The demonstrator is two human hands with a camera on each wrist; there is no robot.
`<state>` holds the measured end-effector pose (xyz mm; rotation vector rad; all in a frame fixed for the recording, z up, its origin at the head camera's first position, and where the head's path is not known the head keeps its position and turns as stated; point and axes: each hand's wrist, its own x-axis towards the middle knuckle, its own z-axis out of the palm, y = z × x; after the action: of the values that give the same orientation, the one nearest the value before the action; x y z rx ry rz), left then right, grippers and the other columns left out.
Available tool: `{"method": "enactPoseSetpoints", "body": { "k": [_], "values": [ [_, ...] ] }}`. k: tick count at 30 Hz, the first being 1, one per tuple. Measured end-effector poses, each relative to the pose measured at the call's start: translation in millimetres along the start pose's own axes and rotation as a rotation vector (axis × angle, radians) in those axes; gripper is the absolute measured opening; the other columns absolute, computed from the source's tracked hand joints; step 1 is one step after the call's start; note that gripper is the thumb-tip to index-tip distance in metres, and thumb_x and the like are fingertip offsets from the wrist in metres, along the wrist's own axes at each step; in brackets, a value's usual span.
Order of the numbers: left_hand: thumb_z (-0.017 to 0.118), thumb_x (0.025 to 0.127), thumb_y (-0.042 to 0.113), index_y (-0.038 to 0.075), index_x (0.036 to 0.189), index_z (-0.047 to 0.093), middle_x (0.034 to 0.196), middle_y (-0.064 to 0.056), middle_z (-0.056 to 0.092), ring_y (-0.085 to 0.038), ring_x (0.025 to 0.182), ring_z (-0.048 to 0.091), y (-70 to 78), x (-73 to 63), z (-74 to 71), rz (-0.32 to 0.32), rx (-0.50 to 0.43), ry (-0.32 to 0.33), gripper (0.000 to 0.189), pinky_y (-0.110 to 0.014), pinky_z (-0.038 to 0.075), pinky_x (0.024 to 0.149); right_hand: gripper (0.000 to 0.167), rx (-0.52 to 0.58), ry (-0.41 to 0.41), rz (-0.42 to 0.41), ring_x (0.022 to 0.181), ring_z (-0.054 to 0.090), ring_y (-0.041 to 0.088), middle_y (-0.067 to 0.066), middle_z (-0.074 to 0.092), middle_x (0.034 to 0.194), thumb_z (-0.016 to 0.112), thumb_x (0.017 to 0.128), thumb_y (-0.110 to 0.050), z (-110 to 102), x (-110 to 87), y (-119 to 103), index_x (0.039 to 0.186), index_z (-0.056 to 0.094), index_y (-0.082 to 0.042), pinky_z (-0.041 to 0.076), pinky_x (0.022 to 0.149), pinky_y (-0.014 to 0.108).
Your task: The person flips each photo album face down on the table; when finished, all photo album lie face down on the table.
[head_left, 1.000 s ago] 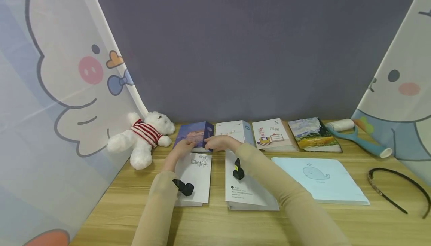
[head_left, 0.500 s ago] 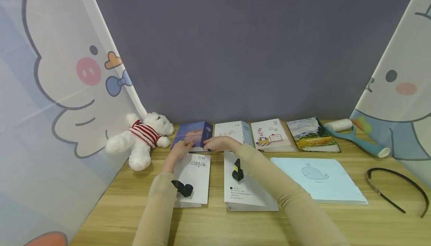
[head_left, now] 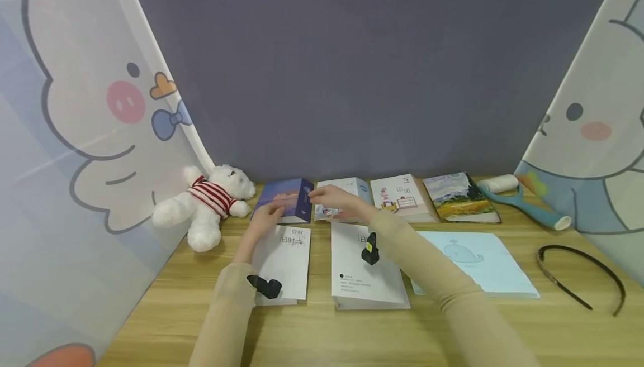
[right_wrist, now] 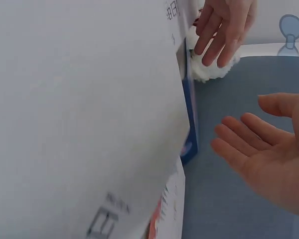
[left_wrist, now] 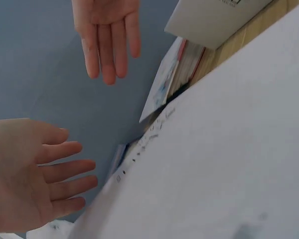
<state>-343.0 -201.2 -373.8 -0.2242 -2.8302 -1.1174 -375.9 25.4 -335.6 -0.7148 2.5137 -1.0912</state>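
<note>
A purple-blue book (head_left: 285,192) lies at the back left of the table, its dark spine to the right. My left hand (head_left: 266,219) is over its front left part, fingers loosely extended and holding nothing. My right hand (head_left: 336,197) reaches to the book's spine side, overlapping the white book (head_left: 359,188) beside it. Both palms show bare in the left wrist view, the left hand (left_wrist: 35,179) with fingers spread and the right hand (left_wrist: 109,35) opposite. Under the forearms lie two white-covered books, one left (head_left: 284,263) and one right (head_left: 359,283).
Farther right in the back row are an illustrated white book (head_left: 399,191) and a landscape-painting book (head_left: 460,196). A white teddy bear (head_left: 201,216) lies left. At right are a pale blue whale-print packet (head_left: 483,266), a blue-handled lint roller (head_left: 528,202) and a headband (head_left: 578,249).
Both hands have come off the purple-blue book and spread their fingers, the right one rising slightly. The book stays in the row, and the head view has shifted a little.
</note>
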Motion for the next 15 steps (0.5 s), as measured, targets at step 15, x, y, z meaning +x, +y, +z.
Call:
{"method": "enactPoseSetpoints", "body": {
  "k": [15],
  "values": [
    [0.050, 0.098, 0.021, 0.003, 0.128, 0.055, 0.122, -0.016, 0.062, -0.030, 0.112, 0.059, 76.4, -26.5, 26.4, 0.218, -0.214, 0.052, 0.035, -0.043, 0.047, 0.096, 0.039, -0.120, 0.275, -0.147, 0.120, 0.052, 0.034, 0.017, 0.056, 0.129, 0.052, 0.096, -0.020, -47.3, -79.2, 33.8, 0.130, 0.053, -0.001, 0.046, 0.097, 0.046]
  ]
}}
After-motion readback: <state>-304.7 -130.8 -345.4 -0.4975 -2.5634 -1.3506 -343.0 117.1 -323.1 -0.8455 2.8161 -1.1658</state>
